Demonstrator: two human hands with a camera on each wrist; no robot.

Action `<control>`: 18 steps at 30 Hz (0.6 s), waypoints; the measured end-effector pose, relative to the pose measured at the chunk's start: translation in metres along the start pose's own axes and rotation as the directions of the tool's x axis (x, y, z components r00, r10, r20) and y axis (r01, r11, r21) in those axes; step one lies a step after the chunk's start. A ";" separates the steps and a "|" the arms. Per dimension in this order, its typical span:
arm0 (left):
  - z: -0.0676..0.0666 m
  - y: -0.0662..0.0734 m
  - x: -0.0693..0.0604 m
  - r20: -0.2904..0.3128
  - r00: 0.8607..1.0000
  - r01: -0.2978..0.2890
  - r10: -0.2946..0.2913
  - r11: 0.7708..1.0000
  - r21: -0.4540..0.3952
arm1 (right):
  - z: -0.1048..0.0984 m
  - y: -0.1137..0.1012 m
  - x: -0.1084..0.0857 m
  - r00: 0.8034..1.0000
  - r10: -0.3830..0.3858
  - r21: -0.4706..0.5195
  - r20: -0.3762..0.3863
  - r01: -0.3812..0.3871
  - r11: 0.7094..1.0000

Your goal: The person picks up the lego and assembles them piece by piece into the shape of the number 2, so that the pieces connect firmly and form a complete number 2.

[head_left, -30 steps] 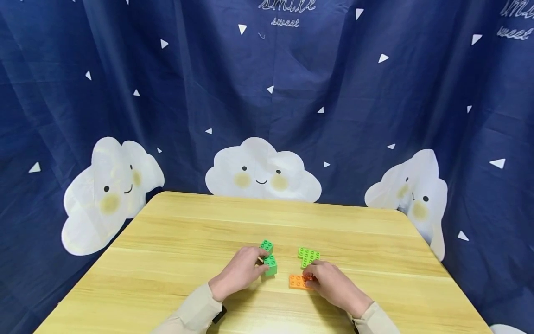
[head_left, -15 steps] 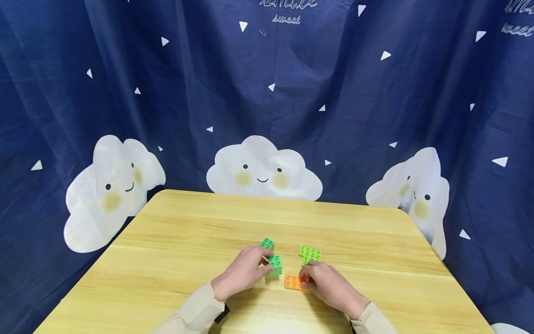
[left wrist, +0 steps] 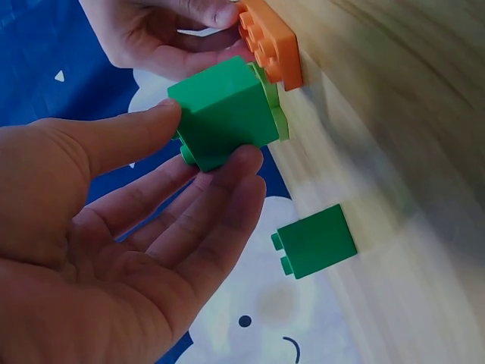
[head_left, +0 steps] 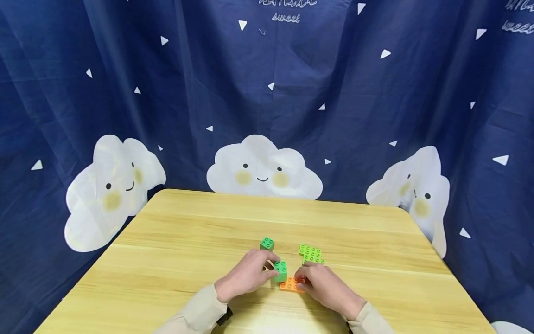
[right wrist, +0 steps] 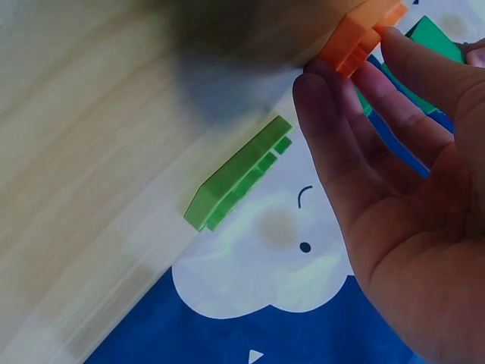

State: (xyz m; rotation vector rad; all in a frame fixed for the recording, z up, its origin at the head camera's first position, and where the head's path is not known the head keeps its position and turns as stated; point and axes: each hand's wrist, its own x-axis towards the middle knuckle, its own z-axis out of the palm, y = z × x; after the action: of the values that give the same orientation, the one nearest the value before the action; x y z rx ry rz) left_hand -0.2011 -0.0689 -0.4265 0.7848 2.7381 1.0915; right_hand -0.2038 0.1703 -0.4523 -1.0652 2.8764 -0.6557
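My left hand (head_left: 249,274) pinches a green toy building brick (head_left: 281,271) between thumb and fingertips. Its studs face up, and in the left wrist view the brick (left wrist: 227,114) looks raised off the table. My right hand (head_left: 327,285) grips the right end of a flat orange brick (head_left: 289,285), also studs up. From the head, the green brick overlaps the orange one's back left corner; whether they touch I cannot tell. Behind the left hand stands a second, darker green brick (head_left: 267,243). Beyond the right fingers lies a flat lime brick (head_left: 312,253), partly hidden.
A light wooden table (head_left: 200,222) bears all the bricks. Past its far edge hangs a dark blue curtain (head_left: 183,93) with white clouds and triangles. The lime brick (right wrist: 239,174) lies apart from the orange one in the right wrist view.
The held green brick has moved right and nearer me, away from the other green brick. My right hand and the orange brick have shifted left toward it.
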 end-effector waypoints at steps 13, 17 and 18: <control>0.010 0.001 0.002 0.031 0.999 -0.025 0.025 1.000 -0.013 | 0.001 -0.003 0.001 1.000 -0.018 0.012 -0.010 0.018 1.000; 0.012 0.002 0.002 0.033 0.999 -0.036 0.037 0.999 -0.016 | 0.002 -0.002 0.001 1.000 -0.013 0.014 -0.005 0.013 1.000; 0.013 0.002 0.003 0.034 0.999 -0.037 0.037 0.999 -0.013 | 0.002 -0.002 0.001 1.000 -0.013 0.014 -0.005 0.013 1.000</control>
State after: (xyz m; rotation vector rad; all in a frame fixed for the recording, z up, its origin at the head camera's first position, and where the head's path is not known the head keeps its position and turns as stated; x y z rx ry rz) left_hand -0.1992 -0.0587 -0.4343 0.8477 2.6966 1.0910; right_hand -0.2028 0.1677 -0.4531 -1.0827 2.8671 -0.6787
